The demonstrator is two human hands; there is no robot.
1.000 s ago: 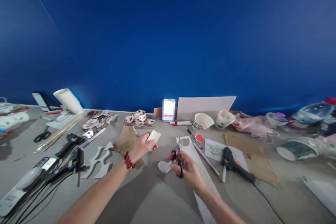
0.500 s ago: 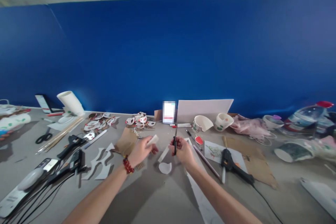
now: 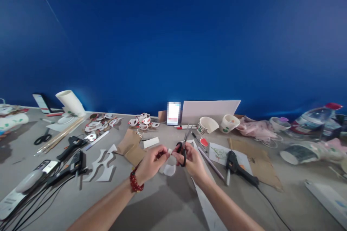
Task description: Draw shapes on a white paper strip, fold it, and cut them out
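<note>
My left hand, with a red bead bracelet on its wrist, is closed in a pinch around a white paper strip, partly hidden by the fingers. Close by, my right hand grips black-handled scissors, their blades pointing up and away from me. Its thumb and fingertip reach toward the strip. Beneath the hands a curved white paper piece lies on the table. A white rectangular strip rests just beyond my left hand, beside brown cardboard.
Black glue guns with cables and white paper cutouts lie left. At right are another glue gun, a drawing and cardboard. Paper cups, a phone and a white board stand along the blue wall.
My left hand has let go of a white piece, which now lies near the cardboard, and has moved right to pinch the strip by my right hand. The scissors have turned in my right hand.
</note>
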